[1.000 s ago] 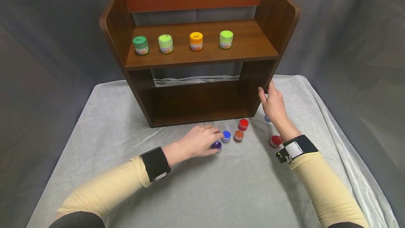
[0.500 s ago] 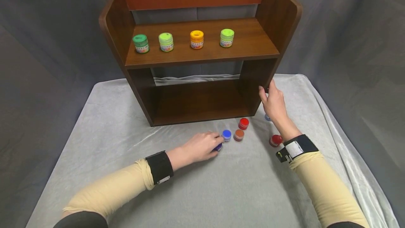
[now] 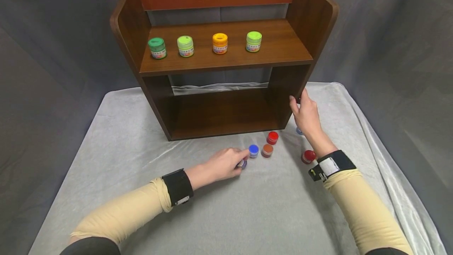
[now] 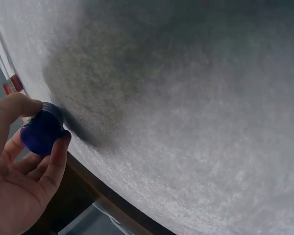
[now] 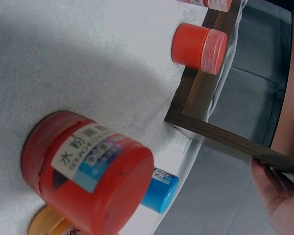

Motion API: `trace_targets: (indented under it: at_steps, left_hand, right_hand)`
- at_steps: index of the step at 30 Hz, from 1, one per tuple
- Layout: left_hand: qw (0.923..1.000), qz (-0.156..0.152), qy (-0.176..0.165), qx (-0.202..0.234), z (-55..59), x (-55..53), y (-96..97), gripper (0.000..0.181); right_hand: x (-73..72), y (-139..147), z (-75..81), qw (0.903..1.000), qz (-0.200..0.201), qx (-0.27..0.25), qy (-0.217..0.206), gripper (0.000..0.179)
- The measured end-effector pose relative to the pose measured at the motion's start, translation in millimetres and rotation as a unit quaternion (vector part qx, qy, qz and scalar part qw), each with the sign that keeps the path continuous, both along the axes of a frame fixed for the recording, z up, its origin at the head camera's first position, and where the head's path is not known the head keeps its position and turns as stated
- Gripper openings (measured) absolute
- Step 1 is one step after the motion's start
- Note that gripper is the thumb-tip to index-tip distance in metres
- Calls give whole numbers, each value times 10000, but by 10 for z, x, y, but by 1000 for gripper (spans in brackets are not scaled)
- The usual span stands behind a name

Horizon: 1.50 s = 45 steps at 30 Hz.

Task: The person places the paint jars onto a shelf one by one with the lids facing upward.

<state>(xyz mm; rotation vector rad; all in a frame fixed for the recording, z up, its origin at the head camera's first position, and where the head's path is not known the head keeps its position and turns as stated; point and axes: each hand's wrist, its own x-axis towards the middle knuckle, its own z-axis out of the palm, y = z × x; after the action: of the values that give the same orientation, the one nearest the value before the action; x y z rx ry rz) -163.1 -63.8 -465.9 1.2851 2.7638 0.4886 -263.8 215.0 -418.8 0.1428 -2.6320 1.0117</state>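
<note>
My left hand (image 3: 226, 164) pinches a small dark blue paint jar (image 4: 41, 132) between thumb and fingers, low over the grey cloth in front of the shelf. The left wrist view shows the jar tilted, with its dark end toward the camera. Beside those fingers stands a bright blue jar (image 3: 253, 150), with a brown-orange jar (image 3: 267, 150) and a red jar (image 3: 272, 137) just right of it. My right hand (image 3: 307, 117) grips the right side panel of the wooden shelf (image 3: 230, 111), thumb in front; its fingertips are partly hidden behind the panel.
On the upper board stand a dark green jar (image 3: 157, 48), two light green ones and an orange one (image 3: 220, 43). A dark red gouache jar (image 3: 308, 156) lies by my right wrist. A blue jar (image 5: 160, 190) and an orange-yellow jar (image 5: 49, 223) sit near it.
My left hand has closed its fingers on the dark blue jar and tipped it. The right hand has kept its hold on the shelf panel.
</note>
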Motion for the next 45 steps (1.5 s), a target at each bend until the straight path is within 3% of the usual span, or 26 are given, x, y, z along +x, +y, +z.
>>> trace_targets:
  at_steps: [9, 15, 25, 37, 45]
  left_hand:
    - [9979, 261, -456, 376, 21, -15, -16, 37]
    - [9930, 365, -829, 755, 23, -14, -36, 21]
    - [9910, 295, -743, 1075, -47, -7, -110, 19]
    - [9909, 619, -1077, 510, -124, -14, -98, 28]
    - [9889, 520, -893, 1065, -84, -23, -127, 30]
  right_hand:
    - [3, -2, -5, 10000, 9, -4, 15, 40]
    - [1, -1, -4, 10000, -3, 17, 59, 40]
    - [4, -5, -13, 9998, -21, 34, 174, 38]
    - [-2, 3, -34, 9994, -74, 38, 336, 37]
    - [-6, -5, -45, 9989, -61, 56, 459, 35]
